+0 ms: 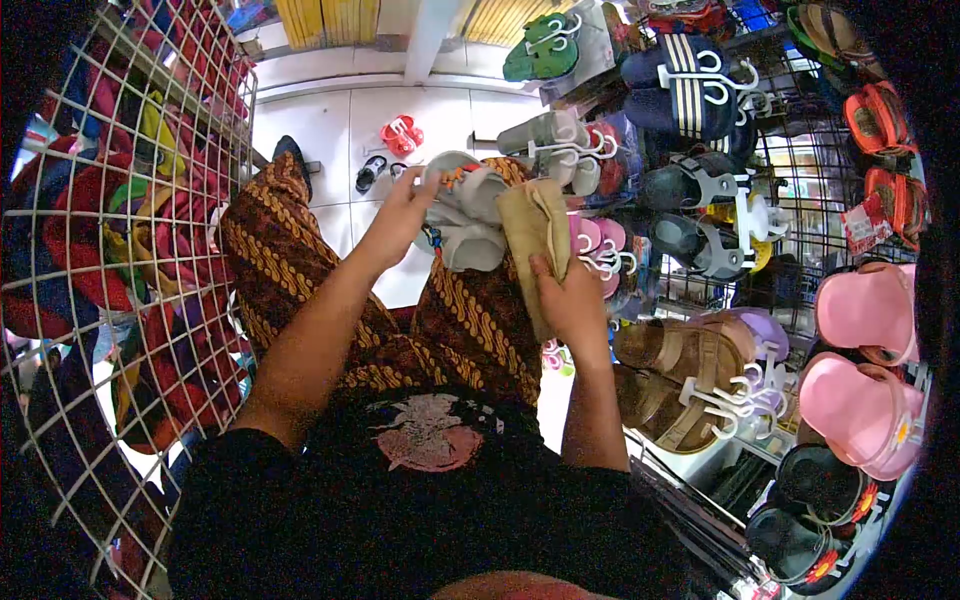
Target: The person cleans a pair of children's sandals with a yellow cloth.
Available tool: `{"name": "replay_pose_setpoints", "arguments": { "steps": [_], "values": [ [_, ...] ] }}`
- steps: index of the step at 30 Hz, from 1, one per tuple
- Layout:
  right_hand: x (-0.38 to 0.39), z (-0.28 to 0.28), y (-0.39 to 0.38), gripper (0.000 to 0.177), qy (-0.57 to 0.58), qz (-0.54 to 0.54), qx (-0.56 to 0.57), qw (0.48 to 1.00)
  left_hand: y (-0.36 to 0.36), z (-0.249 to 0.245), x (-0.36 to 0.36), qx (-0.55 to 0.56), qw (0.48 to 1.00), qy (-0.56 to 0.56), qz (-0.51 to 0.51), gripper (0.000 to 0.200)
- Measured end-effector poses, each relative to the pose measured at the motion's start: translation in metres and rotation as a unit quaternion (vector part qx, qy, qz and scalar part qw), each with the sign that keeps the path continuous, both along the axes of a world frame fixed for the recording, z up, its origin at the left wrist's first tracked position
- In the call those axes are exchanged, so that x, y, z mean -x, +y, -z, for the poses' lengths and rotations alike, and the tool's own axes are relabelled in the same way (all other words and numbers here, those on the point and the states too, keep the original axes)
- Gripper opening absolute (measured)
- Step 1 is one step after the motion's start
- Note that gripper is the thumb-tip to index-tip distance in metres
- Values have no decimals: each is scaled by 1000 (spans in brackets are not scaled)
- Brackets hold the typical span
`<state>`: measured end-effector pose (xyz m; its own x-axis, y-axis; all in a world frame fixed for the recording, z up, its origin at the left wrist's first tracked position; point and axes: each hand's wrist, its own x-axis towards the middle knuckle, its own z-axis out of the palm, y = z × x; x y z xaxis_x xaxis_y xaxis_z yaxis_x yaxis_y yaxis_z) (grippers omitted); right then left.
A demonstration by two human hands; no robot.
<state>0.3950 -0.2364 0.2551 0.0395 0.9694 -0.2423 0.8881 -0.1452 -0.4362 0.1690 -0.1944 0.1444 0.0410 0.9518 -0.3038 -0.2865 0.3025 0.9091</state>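
Observation:
My left hand (402, 218) is closed on a pair of grey clogs (474, 248) with small orange and blue decorations, up above my knees. Folded into a long pad, a tan cloth (535, 240) is gripped in my right hand (572, 302), the thumb lying across its face. The cloth's upper end is right beside the clogs and overlaps their edge in this view. Part of the clogs is hidden behind my left fingers.
A white wire grid (130, 260) with colourful goods behind it stands on the left. To the right hang navy striped slides (690, 90), brown sandals (690, 385) and pink clogs (865, 315). Red shoes (401, 134) and small black sandals (371, 174) lie on the tiled floor (325, 118).

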Motion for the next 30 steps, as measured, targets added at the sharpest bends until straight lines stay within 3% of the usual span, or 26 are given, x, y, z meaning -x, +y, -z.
{"name": "replay_pose_setpoints", "arguments": {
  "steps": [1,4,9,12,14,20,24,26,30],
  "values": [
    [-3,4,-1,56,-14,16,44,999,-1,-4,0,-1,998,-43,43,43],
    [-13,21,-5,57,-54,28,47,997,-3,-3,-5,-11,993,35,110,37],
    [-6,7,-4,53,-66,20,87,994,-6,14,-9,-4,990,-115,75,50],
    [3,1,2,56,-47,7,83,995,-4,-2,-12,-1,997,15,71,50],
    [9,-1,0,61,-27,-2,71,997,-4,3,-17,-31,997,7,63,47],
    [-18,20,17,67,-215,59,114,968,-10,6,-29,-110,988,106,-2,44],
    [-10,19,6,68,-119,67,70,988,-14,-4,-32,-108,985,132,-25,43],
    [4,4,5,68,-141,59,82,985,-16,-5,-33,-109,984,135,-28,43],
    [-30,48,9,64,-151,86,51,983,-17,-9,-32,-114,982,150,-18,44]
  ]
}}
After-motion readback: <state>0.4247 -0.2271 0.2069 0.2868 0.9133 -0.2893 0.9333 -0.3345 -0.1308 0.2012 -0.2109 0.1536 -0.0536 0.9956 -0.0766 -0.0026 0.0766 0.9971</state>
